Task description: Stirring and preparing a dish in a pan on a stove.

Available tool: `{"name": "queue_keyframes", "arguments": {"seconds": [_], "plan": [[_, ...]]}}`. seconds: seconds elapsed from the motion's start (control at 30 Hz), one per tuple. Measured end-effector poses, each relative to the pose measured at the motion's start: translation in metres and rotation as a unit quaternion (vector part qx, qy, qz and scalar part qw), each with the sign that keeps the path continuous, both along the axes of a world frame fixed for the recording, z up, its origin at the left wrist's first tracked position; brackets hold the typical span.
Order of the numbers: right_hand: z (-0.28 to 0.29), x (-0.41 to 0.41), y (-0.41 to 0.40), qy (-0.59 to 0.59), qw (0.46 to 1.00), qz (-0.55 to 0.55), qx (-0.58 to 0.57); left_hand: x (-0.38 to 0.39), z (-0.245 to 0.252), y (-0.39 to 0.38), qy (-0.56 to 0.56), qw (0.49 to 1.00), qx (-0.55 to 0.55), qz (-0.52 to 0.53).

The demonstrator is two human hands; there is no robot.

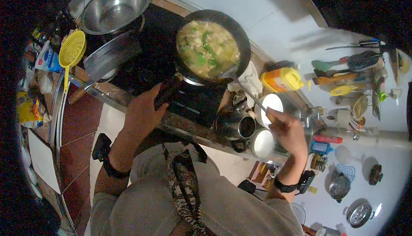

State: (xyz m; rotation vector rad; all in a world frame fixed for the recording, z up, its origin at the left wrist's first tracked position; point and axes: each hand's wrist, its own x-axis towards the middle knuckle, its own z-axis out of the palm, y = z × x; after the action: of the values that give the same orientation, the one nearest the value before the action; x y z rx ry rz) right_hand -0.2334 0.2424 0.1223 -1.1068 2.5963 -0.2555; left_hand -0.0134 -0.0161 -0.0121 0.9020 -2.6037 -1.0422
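Note:
My left hand (pixel 141 110) is closed around the dark handle (pixel 169 89) of a black wok (pixel 244 43). The wok sits on a black glass cooktop (pixel 183 107) and holds a pale, soupy stew (pixel 207 51) with chunks and green leaves. In my right hand (pixel 288 131) is the grip of a metal spatula (pixel 249 94). Its shaft slants over the wok's near right rim, and the blade rests at the stew's edge, partly sunk in the broth.
Left of the wok are a large steel basin (pixel 116 9), a cleaver (pixel 111 57) and a yellow strainer (pixel 73 49). To the right stand a yellow bottle (pixel 280 79), white cups (pixel 263 142) and a dark metal pot (pixel 230 123). Utensils (pixel 351 75) hang on the wall.

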Motion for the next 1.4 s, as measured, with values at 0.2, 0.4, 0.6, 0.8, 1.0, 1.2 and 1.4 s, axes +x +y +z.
{"name": "queue_keyframes", "arguments": {"seconds": [0.2, 0.4, 0.6, 0.8, 1.0, 1.2, 1.4], "plan": [[0.018, -0.001, 0.005, 0.027, 1.0, 0.005, 0.001, 0.0, -0.002, 0.0, 0.001, 1.0, 0.003, 0.0], [0.021, -0.007, -0.006, 0.045, 0.997, 0.061, 0.017, 0.0, -0.005, 0.001, 0.003, 1.0, -0.006, 0.007], [-0.026, -0.017, -0.031, 0.106, 0.992, 0.066, 0.02, -0.001, -0.003, 0.0, -0.013, 1.0, -0.023, -0.001], [-0.021, -0.024, -0.026, 0.061, 0.997, 0.049, -0.016, -0.001, -0.005, 0.001, 0.001, 1.0, -0.027, -0.005], [-0.01, -0.035, -0.005, -0.026, 0.996, -0.033, -0.083, 0.001, -0.01, 0.0, 0.016, 0.999, -0.027, -0.011], [-0.048, -0.069, -0.035, 0.015, 0.994, -0.062, -0.09, 0.0, -0.014, 0.0, -0.012, 0.999, -0.044, -0.009], [-0.074, -0.111, -0.072, 0.24, 0.967, -0.003, 0.083, 0.001, -0.02, 0.0, 0.055, 0.997, -0.058, -0.012]]}}
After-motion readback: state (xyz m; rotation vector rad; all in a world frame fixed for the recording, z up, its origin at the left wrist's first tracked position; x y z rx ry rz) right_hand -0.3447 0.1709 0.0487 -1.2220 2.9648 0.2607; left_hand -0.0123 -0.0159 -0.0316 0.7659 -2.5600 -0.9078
